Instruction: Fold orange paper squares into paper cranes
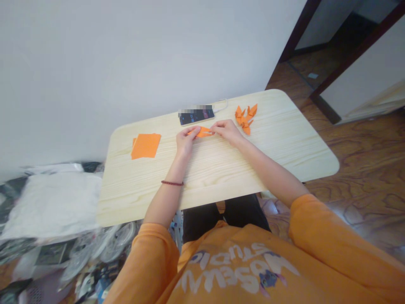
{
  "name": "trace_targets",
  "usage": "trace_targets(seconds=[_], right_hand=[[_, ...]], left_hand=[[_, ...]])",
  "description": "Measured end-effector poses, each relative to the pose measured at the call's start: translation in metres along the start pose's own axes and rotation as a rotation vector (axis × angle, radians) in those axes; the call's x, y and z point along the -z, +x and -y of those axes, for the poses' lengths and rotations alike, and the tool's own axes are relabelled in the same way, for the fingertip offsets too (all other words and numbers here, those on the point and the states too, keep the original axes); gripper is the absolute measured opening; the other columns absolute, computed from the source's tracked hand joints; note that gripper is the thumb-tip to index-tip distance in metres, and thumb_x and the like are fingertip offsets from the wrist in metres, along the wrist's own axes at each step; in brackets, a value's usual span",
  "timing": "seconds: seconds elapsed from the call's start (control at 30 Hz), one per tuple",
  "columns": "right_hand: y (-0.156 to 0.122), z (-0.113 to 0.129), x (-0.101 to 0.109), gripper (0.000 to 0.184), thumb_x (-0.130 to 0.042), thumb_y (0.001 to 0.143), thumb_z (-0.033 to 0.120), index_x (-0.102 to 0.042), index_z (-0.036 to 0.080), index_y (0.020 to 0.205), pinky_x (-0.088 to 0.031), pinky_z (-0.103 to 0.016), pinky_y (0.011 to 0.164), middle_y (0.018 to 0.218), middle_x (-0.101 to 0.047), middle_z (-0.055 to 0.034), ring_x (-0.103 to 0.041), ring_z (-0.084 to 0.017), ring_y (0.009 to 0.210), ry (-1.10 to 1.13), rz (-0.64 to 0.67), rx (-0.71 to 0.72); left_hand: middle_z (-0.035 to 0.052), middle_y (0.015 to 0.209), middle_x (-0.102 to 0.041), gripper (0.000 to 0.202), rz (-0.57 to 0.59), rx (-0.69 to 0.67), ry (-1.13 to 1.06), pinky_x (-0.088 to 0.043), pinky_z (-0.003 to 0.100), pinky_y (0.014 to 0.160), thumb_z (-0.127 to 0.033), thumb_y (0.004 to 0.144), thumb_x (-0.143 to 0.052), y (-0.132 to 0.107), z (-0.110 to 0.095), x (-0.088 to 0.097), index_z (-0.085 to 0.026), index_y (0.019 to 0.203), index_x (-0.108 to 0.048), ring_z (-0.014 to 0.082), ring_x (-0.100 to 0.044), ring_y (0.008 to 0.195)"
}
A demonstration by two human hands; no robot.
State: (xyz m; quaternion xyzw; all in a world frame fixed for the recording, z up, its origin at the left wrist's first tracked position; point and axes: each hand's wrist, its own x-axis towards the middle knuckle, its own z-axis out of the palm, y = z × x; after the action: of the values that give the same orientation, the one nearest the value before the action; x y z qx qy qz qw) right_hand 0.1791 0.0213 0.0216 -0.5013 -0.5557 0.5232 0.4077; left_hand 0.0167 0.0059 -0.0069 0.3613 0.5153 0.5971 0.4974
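Note:
My left hand point(187, 141) and my right hand point(227, 131) both pinch a folded strip of orange paper point(201, 132) from either end, just above the light wood tabletop point(215, 164). To the left of my left hand lies a small stack of orange paper squares point(146, 146). Beyond my right hand sits a cluster of folded orange origami figures point(246, 119), possibly cranes. Neither hand touches the stack or the cluster.
A dark smartphone point(196, 115) with a white cable lies at the table's far edge, partly blurred. A white wall runs behind the table. Wooden flooring lies to the right, and plastic-wrapped items are piled at lower left.

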Motion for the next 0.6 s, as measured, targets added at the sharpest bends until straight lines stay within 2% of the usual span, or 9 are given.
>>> trace_targets(seconds=[0.13,0.3,0.43,0.53,0.6], right_hand=[[0.000,0.003,0.003,0.016,-0.062,0.069,0.013,-0.065,0.011,0.053,-0.029,-0.020,0.050,0.046,-0.053,0.0017,-0.040,-0.006,0.049,-0.035,0.007,-0.009],[0.001,0.002,0.007,0.013,-0.062,0.069,0.018,-0.068,0.011,0.060,-0.023,-0.021,0.045,0.046,-0.051,0.0027,-0.034,-0.005,0.044,-0.038,0.035,-0.036],[0.002,-0.001,0.008,0.013,-0.062,0.069,0.020,-0.065,0.011,0.060,-0.020,-0.023,0.043,0.042,-0.045,0.0047,-0.031,-0.005,0.041,-0.091,-0.031,-0.074],[0.004,-0.005,0.006,0.016,-0.060,0.073,0.026,-0.067,0.012,0.067,-0.020,-0.023,0.045,0.041,-0.040,0.0063,-0.031,-0.006,0.042,-0.054,-0.031,-0.029],[0.006,-0.008,0.003,0.020,-0.062,0.073,0.031,-0.069,0.012,0.073,-0.023,-0.022,0.047,0.045,-0.045,0.0057,-0.034,-0.006,0.045,-0.010,0.025,0.031]], left_hand=[[0.0044,0.075,-0.069,0.026,-0.011,0.035,-0.038,-0.042,0.022,0.060,-0.030,0.054,-0.083,0.002,-0.001,0.003,-0.015,0.072,-0.071,0.0101,-0.059,0.065],[0.0046,0.076,-0.069,0.027,-0.019,0.053,-0.053,-0.041,0.021,0.059,-0.029,0.053,-0.083,0.003,-0.003,0.005,-0.014,0.072,-0.071,0.0096,-0.058,0.065],[0.0044,0.075,-0.069,0.025,-0.058,0.050,-0.058,-0.042,0.021,0.059,-0.027,0.053,-0.083,0.003,-0.003,0.005,-0.014,0.071,-0.070,0.0094,-0.059,0.065],[0.0040,0.074,-0.069,0.024,-0.070,0.035,-0.057,-0.042,0.020,0.057,-0.027,0.054,-0.082,0.002,-0.002,0.004,-0.014,0.070,-0.069,0.0094,-0.059,0.065],[0.0037,0.074,-0.069,0.025,-0.051,0.026,-0.036,-0.041,0.019,0.056,-0.029,0.055,-0.081,0.001,-0.002,0.002,-0.015,0.072,-0.069,0.0097,-0.059,0.064]])
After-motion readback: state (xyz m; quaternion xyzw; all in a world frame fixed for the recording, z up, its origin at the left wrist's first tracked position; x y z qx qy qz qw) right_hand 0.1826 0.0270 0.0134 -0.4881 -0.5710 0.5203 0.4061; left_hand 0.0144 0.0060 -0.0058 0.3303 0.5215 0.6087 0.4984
